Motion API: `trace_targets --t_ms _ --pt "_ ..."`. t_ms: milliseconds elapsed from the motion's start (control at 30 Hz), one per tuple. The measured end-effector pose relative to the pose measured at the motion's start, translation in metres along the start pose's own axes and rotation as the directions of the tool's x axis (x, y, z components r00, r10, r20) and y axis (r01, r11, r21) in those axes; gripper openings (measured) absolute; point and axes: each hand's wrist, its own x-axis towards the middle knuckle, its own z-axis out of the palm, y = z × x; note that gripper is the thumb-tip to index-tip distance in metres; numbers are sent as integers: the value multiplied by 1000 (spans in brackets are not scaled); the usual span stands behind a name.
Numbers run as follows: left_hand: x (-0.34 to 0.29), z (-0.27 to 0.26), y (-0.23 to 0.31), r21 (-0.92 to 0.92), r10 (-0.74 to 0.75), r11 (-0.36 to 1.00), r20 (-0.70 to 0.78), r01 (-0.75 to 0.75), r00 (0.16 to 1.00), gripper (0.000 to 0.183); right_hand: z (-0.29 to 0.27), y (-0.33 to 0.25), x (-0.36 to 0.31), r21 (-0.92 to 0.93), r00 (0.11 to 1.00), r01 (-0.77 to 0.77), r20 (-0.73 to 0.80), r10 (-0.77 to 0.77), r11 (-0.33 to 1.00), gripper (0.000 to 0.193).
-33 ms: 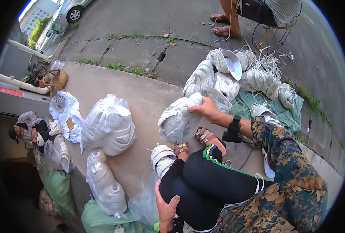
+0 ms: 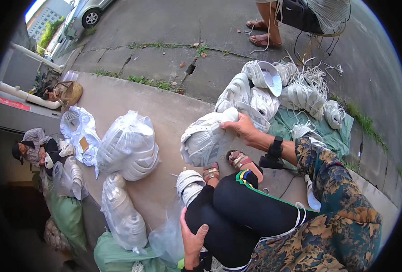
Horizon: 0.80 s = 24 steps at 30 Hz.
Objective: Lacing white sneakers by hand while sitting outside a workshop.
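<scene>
Right hand (image 2: 242, 127) fingers are clamped on the heel of a white shoe (image 2: 205, 138), held above the sandalled feet (image 2: 228, 165). Left hand (image 2: 192, 238) rests flat, fingers spread, on the black-trousered leg (image 2: 228, 213). Behind lies a pile of white shoes (image 2: 278, 90); to the left, knotted clear plastic bags (image 2: 128, 145) of them on concrete.

No visible change, right hand (image 2: 242, 128) on white shoe (image 2: 205, 138), same spot.
</scene>
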Motion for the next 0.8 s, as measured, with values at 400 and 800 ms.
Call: trace_targets --t_ms 400,800 --pt "-53 34 47 -160 337 917 -180 -366 924 88 -21 -73 -273 664 937 -341 180 300 665 51" --pt "7 91 37 343 585 808 -370 -479 722 53 -30 -17 -353 501 828 -561 343 444 659 53"
